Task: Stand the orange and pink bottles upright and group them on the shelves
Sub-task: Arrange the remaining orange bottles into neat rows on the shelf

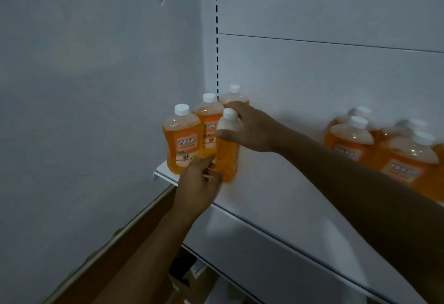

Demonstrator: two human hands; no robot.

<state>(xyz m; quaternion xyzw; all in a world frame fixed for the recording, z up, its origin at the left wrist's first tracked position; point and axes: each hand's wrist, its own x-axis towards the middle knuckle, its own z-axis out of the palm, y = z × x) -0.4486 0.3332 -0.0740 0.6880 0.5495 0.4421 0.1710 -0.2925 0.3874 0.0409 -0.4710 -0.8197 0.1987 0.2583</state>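
An orange bottle (227,150) with a white cap stands upright, turned side-on, near the left end of the white shelf (276,198). My right hand (249,128) grips its shoulder just under the cap. My left hand (199,183) touches its base, fingers partly curled against it. Three more orange bottles stand upright in the left corner: one in front (182,138), one behind it (208,114), one at the back (234,96). Another group of several orange bottles (394,152) stands at the right. No pink bottle shows.
A grey wall (84,87) closes off the shelf's left end. The white back panel carries a slotted upright (217,39). Below the shelf edge lies a lower shelf (264,279) with cardboard items. A brown ledge (108,255) runs along the lower left.
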